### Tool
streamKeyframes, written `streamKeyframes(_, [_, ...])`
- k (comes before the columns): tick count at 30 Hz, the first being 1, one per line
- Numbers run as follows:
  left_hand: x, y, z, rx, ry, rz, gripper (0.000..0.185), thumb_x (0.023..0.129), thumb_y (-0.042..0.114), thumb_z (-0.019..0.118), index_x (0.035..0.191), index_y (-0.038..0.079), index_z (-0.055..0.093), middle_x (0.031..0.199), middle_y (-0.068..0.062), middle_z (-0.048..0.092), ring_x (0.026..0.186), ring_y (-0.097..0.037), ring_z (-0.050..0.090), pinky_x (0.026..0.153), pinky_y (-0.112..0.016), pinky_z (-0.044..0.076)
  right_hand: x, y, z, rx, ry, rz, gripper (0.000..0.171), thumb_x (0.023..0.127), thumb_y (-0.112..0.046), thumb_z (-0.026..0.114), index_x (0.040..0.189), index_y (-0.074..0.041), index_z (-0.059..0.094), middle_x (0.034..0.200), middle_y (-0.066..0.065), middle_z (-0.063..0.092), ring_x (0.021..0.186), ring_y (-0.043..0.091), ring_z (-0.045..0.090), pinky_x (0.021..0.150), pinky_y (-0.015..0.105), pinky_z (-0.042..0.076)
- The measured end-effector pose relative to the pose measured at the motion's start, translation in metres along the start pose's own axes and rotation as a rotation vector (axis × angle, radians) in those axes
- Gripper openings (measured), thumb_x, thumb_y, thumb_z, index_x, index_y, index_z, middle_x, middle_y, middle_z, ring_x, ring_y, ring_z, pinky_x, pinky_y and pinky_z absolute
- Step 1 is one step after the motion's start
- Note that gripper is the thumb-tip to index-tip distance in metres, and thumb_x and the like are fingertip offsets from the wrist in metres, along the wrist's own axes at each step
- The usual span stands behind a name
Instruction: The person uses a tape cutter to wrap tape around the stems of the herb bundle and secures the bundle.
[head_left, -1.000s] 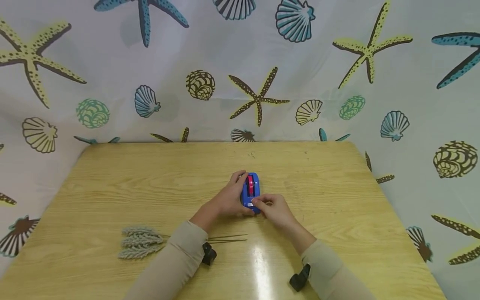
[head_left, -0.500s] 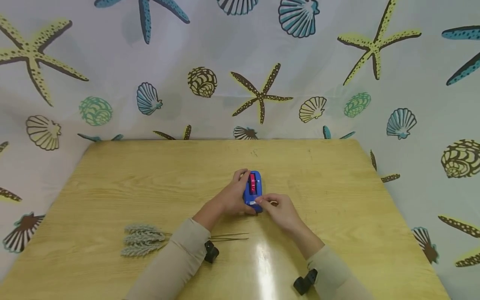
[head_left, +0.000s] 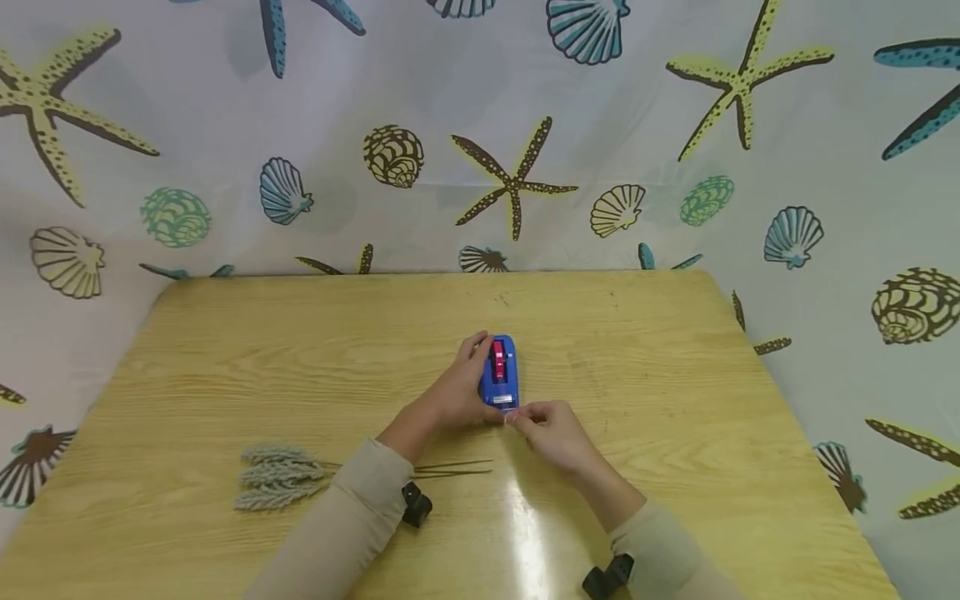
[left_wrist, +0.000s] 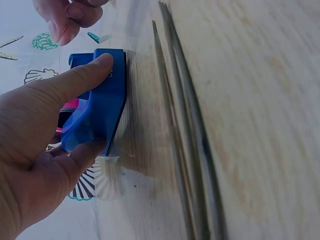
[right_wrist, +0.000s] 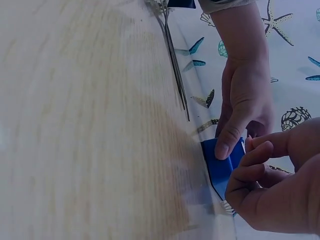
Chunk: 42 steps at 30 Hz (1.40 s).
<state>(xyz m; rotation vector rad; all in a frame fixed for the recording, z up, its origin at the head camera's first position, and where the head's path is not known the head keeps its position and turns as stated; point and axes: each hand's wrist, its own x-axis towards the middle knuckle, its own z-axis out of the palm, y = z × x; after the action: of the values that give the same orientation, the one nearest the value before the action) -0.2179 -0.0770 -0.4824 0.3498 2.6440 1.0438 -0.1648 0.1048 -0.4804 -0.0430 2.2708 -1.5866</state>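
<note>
A: What is the left hand [head_left: 457, 392] doing?

B: It grips the blue tape dispenser [head_left: 500, 372], thumb along the near side and fingers curled over the far side. The left wrist view shows the thumb [left_wrist: 75, 82] pressed flat on the blue body [left_wrist: 97, 112], with the red roll showing behind it.

A: And where does the dispenser sit?

B: On the wooden table [head_left: 675, 400], near its middle, standing on its base, long axis running from 12 to 6 o'clock.

A: The right hand [head_left: 551, 433]?

B: At the dispenser's 6 o'clock end, just off toward 5 o'clock. Its fingers are curled and the fingertips [right_wrist: 257, 150] pinch together right at the blue edge [right_wrist: 220, 167]. It looks like a strip of clear tape is between them, but it's too thin and blurred to be sure.

A: Anything else on the table?

B: A bunch of grey dried sprigs [head_left: 277, 477] lies at about 8 o'clock from the dispenser, well apart from it, with thin stems [head_left: 457, 468] stretching toward 3 o'clock under the left forearm. In the left wrist view the stems [left_wrist: 185, 130] run just beside the dispenser without touching it. Behind the table, at 12 o'clock, hangs a curtain [head_left: 225, 100] printed with starfish and shells
</note>
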Motion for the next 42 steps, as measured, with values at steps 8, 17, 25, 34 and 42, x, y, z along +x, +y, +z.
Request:
streamKeyframes(8, [-0.005,-0.003,0.01,0.001,-0.017,0.008,0.123,0.074,0.025,0.09,0.161,0.01,0.004,0.169,-0.006,-0.003,0.153,-0.035,0.022,0.12,-0.047,0.03,-0.017,0.009,0.006,0.004,-0.01,0.056,0.026,0.099,-0.018,0.06,0.102,0.004,0.073,0.066,-0.001,0.052,0.056,0.009,0.044,0.048,0.021,0.034])
streamKeyframes(17, [-0.03,0.003,0.001,-0.009,0.092,0.029,0.123,0.076,0.024,0.089,0.162,0.016,0.002,0.167,-0.012,0.003,0.149,-0.037,0.029,0.116,-0.049,0.037,-0.023,0.009,0.005,0.019,-0.022,0.037,0.026,0.099,-0.012,0.056,0.106,0.007,0.071,0.085,0.009,0.065,0.058,0.008,0.046,0.049,0.019,0.036])
streamKeyframes(25, [-0.097,-0.008,-0.032,0.148,0.081,0.209,0.056,0.084,0.018,0.081,0.134,0.007,0.06,0.132,-0.01,0.055,0.113,-0.03,0.062,0.089,-0.042,0.057,-0.03,0.009,0.003,0.044,-0.043,0.069,0.026,0.101,-0.01,0.052,0.109,0.008,0.068,0.083,0.006,0.059,0.055,0.008,0.044,0.047,0.019,0.034])
streamKeyframes(34, [-0.136,-0.047,-0.052,0.484,-0.007,0.207,0.016,0.08,0.016,0.082,0.094,0.015,0.075,0.091,0.004,0.063,0.08,-0.013,0.064,0.069,-0.029,0.055,-0.033,0.011,0.006,0.04,-0.02,0.087,0.024,0.101,-0.01,0.052,0.106,0.007,0.068,0.079,0.007,0.057,0.053,0.01,0.05,0.047,0.021,0.041])
streamKeyframes(42, [-0.138,-0.063,-0.048,0.434,-0.078,0.198,0.012,0.085,0.016,0.079,0.085,0.02,0.067,0.085,0.008,0.057,0.074,-0.007,0.054,0.065,-0.027,0.049,-0.034,0.012,0.011,0.07,-0.049,0.101,0.026,0.102,-0.011,0.049,0.112,0.007,0.065,0.074,0.004,0.055,0.055,0.012,0.054,0.051,0.021,0.045])
